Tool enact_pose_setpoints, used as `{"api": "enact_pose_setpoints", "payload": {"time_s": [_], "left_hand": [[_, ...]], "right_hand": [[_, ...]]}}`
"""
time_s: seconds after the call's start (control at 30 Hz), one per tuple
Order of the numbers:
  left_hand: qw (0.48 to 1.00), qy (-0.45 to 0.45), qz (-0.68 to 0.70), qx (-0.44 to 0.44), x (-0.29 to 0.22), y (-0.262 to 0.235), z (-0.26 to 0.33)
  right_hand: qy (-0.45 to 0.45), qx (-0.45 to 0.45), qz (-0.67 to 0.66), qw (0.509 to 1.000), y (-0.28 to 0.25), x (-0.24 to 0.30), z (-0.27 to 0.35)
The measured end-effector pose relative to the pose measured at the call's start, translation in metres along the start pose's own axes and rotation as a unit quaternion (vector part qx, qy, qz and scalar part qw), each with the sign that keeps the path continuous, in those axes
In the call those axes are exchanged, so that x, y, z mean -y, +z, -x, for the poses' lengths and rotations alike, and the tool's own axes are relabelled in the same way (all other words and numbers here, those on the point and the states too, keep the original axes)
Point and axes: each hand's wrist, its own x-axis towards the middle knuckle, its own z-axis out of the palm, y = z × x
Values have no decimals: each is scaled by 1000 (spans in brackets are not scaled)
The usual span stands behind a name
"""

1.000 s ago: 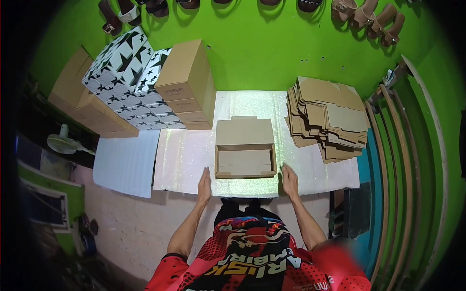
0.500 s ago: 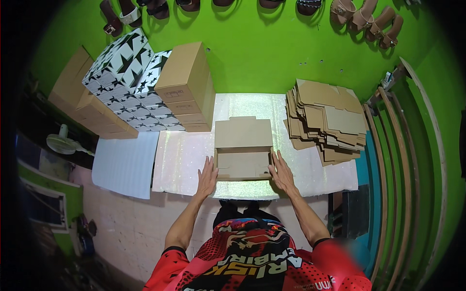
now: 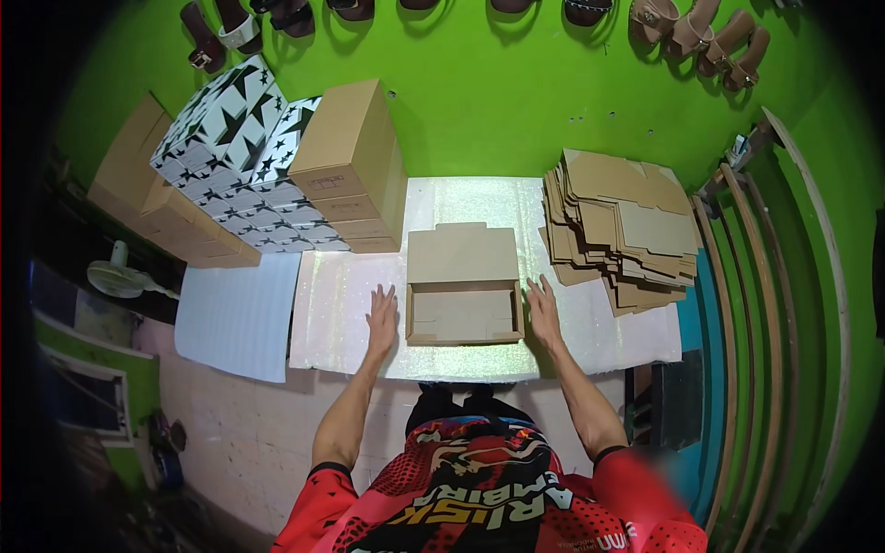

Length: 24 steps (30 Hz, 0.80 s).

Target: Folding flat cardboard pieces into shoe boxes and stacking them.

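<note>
A brown cardboard box (image 3: 463, 313) stands on the shiny pale table covering, its lid (image 3: 463, 256) raised and tilted back toward the wall. Nothing shows inside the box. To its left, my left hand (image 3: 382, 318) is apart from the box wall, fingers spread and holding nothing. My right hand (image 3: 544, 311) is just off the box's right side, also with fingers apart and nothing in them.
Flat, unfolded cardboard blanks (image 3: 622, 226) are piled at the table's right. At the back left rise stacked star-patterned boxes (image 3: 230, 138) and plain brown boxes (image 3: 346, 147). A white foam sheet (image 3: 238, 313) lies at left; sandals (image 3: 696, 37) hang on the green wall.
Both hands have drawn outward from the box's sides, the left one farther to the left and the right one slightly right. The box has stayed in about the same place.
</note>
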Motion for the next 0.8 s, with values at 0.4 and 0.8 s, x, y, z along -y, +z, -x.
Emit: {"api": "enact_pose_setpoints", "payload": {"time_s": [0.4, 0.8], "left_hand": [[973, -87, 202, 70, -18, 5, -65], [962, -63, 263, 24, -15, -11, -47]], "right_hand": [[65, 44, -109, 991, 16, -27, -63], [73, -1, -144, 987, 1, -12, -46]]}}
